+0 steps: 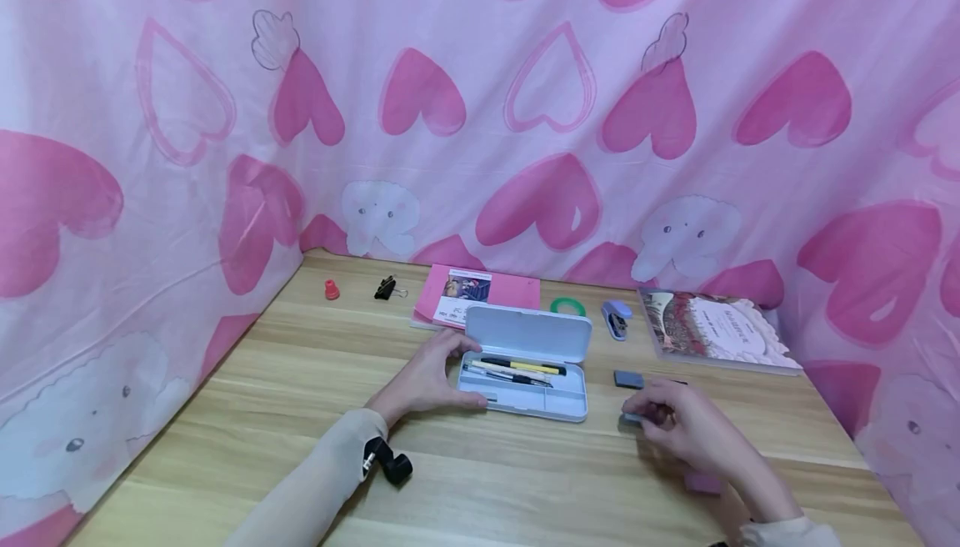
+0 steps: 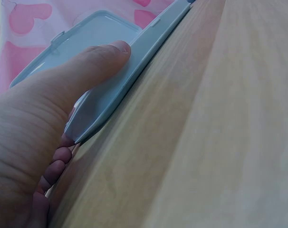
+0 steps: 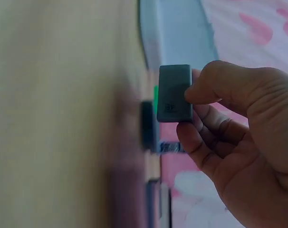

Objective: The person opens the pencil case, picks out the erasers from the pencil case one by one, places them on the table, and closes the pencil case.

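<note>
A light-blue pencil case point(image 1: 564, 403) lies on the table with its lid point(image 1: 528, 334) raised. Several pens point(image 1: 517, 369) lie in its long rear compartment. My left hand point(image 1: 429, 373) grips the case's left end; in the left wrist view its thumb point(image 2: 103, 59) presses on the front rim. Right of the case, my right hand point(image 1: 678, 422) pinches a dark grey eraser point(image 3: 175, 92) between thumb and fingers, just above the table. Another grey eraser point(image 1: 628, 379) lies behind that hand. A purple block point(image 1: 702, 483) rests under the right wrist, partly hidden.
Along the back stand a red small piece point(image 1: 332, 289), a black binder clip point(image 1: 386, 288), a pink booklet point(image 1: 517, 290), green tape point(image 1: 567, 307), a purple stapler point(image 1: 617, 319) and a patterned book point(image 1: 712, 330). A heart-print curtain point(image 1: 525, 147) hangs behind the table.
</note>
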`<action>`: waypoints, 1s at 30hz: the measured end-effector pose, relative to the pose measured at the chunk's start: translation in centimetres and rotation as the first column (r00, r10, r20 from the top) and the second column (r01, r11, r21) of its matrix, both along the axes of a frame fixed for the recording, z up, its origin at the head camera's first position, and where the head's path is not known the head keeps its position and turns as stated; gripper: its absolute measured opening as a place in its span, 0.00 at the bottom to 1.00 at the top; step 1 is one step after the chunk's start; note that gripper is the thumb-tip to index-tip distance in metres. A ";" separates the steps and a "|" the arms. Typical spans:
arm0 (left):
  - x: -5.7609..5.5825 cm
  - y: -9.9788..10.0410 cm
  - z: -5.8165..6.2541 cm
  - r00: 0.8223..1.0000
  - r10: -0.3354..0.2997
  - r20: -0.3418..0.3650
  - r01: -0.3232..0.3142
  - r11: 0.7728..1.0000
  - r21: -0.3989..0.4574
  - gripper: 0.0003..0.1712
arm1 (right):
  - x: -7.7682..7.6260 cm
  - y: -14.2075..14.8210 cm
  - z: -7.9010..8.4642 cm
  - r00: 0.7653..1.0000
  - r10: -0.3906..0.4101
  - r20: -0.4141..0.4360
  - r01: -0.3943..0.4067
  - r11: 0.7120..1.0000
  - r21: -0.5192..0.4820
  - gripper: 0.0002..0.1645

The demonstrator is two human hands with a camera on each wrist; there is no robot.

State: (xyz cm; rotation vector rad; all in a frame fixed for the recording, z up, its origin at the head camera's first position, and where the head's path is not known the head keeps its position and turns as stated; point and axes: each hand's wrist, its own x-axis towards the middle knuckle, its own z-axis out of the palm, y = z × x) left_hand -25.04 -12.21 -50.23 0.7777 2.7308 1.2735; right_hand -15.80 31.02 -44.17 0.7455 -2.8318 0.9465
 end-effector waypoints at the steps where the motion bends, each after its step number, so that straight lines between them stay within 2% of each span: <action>1: 0.0 0.0 0.0 1.000 0.000 0.001 0.000 1.000 0.001 0.53 | 0.2 0.3 -0.3 1.000 -0.013 0.007 0.013 1.000 0.003 0.23; 6: -0.1 -0.2 0.0 1.000 0.004 -0.002 -0.004 1.000 0.003 0.53 | 0.6 0.8 -0.9 0.998 -0.038 0.040 0.037 0.999 0.037 0.22; 14: -0.1 -0.1 0.0 1.000 -0.012 -0.018 0.012 1.000 0.008 0.52 | 0.9 0.7 -0.6 0.995 -0.052 0.088 0.045 0.996 0.076 0.21; 21: -0.1 0.0 -0.1 1.000 -0.004 -0.021 0.004 1.000 0.012 0.52 | 0.8 1.0 -0.4 0.987 0.039 0.154 -0.053 0.995 0.087 0.14; 24: -0.1 0.0 -0.1 1.000 -0.002 -0.007 0.002 1.000 0.000 0.52 | 0.7 0.8 -0.3 0.988 0.055 0.147 -0.069 0.994 0.088 0.11; 30: -0.1 0.0 0.0 1.000 0.003 0.008 -0.003 1.000 -0.018 0.52 | -0.1 -1.2 0.6 0.997 0.031 0.069 -0.035 0.997 0.069 0.08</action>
